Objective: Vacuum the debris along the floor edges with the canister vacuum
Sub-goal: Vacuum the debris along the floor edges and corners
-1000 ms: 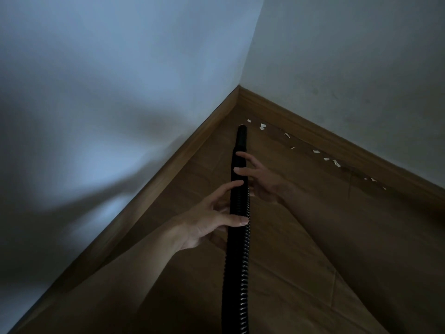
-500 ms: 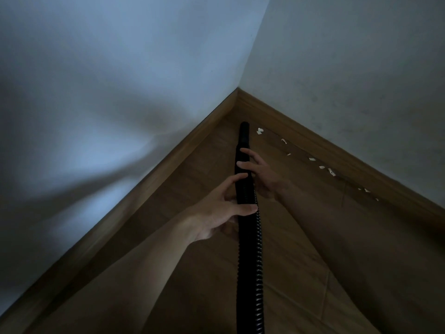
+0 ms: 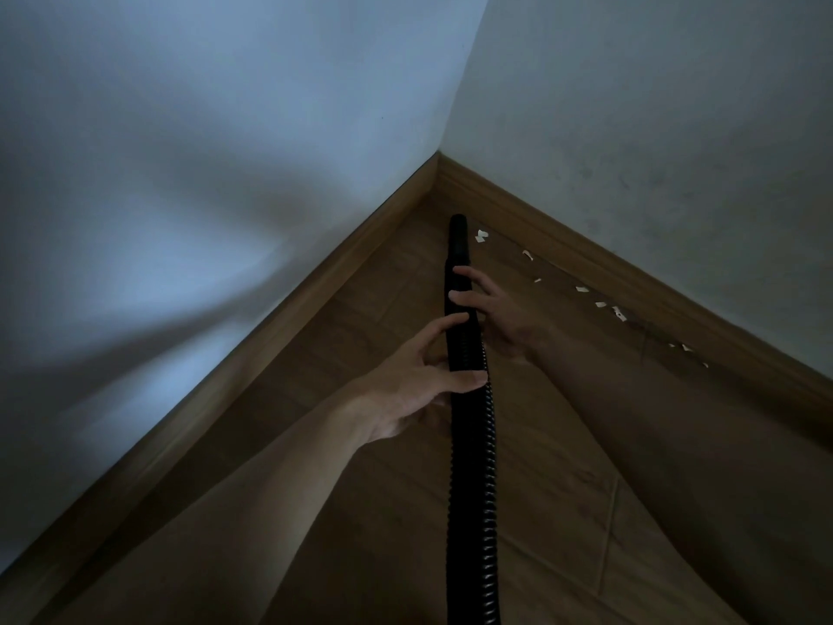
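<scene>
The hose [image 3: 473, 444] tip has edged toward 12 o'clock, just beside the scraps [image 3: 481, 237] (white bits); the left hand [image 3: 405, 390] and right hand [image 3: 500, 315] each hold it in a curled grip.

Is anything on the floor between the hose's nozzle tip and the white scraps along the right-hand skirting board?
Nothing visible does. Only bare floor lies between the nozzle tip of the hose and the nearest white scraps, just right of it; the other scraps trail along the skirting board, equally unobstructed.
</scene>
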